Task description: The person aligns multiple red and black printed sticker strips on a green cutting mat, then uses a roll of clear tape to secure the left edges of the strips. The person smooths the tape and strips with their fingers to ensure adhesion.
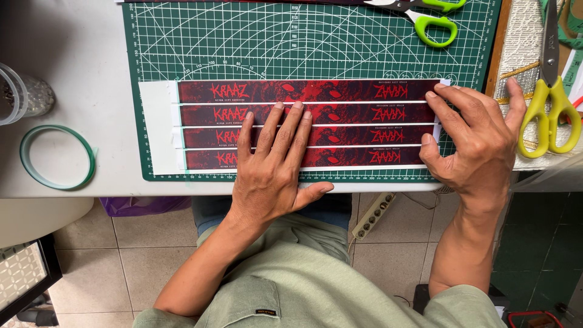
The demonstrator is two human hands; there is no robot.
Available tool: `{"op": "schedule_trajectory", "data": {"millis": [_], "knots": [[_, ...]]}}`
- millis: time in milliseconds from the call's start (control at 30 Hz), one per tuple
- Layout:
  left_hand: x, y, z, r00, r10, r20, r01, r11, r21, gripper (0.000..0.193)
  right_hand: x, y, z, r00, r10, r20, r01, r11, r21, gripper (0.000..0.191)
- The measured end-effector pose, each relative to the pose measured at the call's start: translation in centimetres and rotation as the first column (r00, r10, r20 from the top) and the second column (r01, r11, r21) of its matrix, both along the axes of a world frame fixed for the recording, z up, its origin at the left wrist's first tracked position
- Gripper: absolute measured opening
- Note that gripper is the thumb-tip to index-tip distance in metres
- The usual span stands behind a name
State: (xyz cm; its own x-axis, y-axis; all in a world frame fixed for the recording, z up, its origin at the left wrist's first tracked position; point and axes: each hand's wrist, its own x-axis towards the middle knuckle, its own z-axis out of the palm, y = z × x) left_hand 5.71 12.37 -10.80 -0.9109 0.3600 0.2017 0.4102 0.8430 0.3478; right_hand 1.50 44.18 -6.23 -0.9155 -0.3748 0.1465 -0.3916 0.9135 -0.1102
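Observation:
Several long red and black printed paper strips (340, 91) lie side by side on a green cutting mat (255, 42), with a white paper backing (156, 127) sticking out at their left ends. My left hand (273, 164) lies flat on the middle of the strips, fingers spread and pressing down. My right hand (477, 143) rests on the right ends of the strips, its fingertips touching their white edges. Neither hand holds anything.
A roll of green tape (57, 157) lies on the white table at the left, beside a clear plastic container (18, 94). Green-handled scissors (434, 21) sit at the mat's top edge. Yellow-green scissors (549, 91) lie right of my right hand. A power strip (371, 215) lies on the tiled floor.

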Motion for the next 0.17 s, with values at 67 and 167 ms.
{"op": "schedule_trajectory", "data": {"millis": [67, 167], "knots": [[-0.05, -0.07, 0.02, 1.0, 0.0, 0.005, 0.0, 1.0, 0.008, 0.103, -0.06, 0.02, -0.11, 1.0, 0.001, 0.001, -0.001, 1.0, -0.003, 0.043], [-0.05, -0.01, 0.07, 1.0, 0.003, 0.0, -0.003, 1.0, -0.003, 0.103, 0.01, 0.13, -0.17, 1.0, 0.002, 0.0, -0.002, 1.0, 0.001, 0.043]]}}
